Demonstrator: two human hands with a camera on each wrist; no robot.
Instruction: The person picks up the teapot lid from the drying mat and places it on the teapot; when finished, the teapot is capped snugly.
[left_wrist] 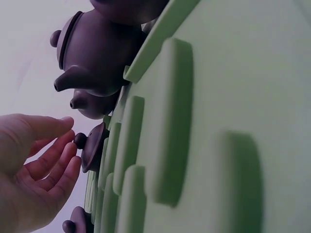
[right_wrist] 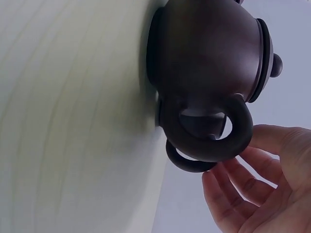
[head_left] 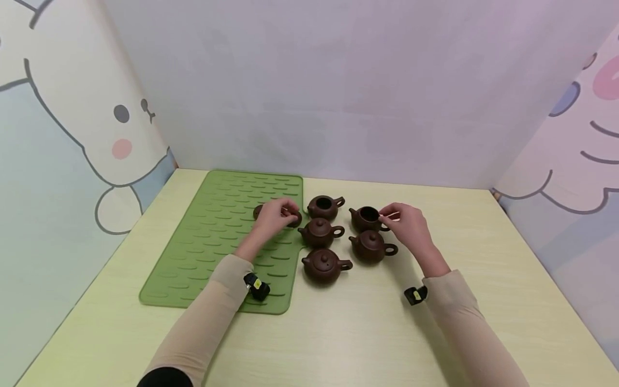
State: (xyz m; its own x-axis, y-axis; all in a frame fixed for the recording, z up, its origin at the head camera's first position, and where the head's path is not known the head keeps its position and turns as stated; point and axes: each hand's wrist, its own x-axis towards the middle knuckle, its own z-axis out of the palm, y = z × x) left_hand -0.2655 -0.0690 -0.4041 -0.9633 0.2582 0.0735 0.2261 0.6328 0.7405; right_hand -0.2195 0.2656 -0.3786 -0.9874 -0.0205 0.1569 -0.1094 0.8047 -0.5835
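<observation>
My left hand (head_left: pixel 275 216) hovers over the green mat, thumb and fingers apart. Its fingertips are right by the knob of a dark brown teapot lid (left_wrist: pixel 93 148), which lies on the mat. A second lid (head_left: pixel 258 212) lies just left of it, partly behind the hand. My right hand (head_left: pixel 408 223) pinches a lidless brown teapot (head_left: pixel 364 219) at its handle side. In the right wrist view, that teapot's handle (right_wrist: pixel 190 164) shows behind a lidded teapot (right_wrist: pixel 209 53), whose handle hides my thumb tip.
Another lidless teapot (head_left: pixel 316 208) stands at the back beside the mat (head_left: pixel 217 242). In front of it are two lidded teapots, one middle (head_left: pixel 316 235) and one nearest me (head_left: pixel 321 271). A further lidded teapot (head_left: pixel 369 251) stands before my right hand. Walls enclose the table (head_left: pixel 367 333).
</observation>
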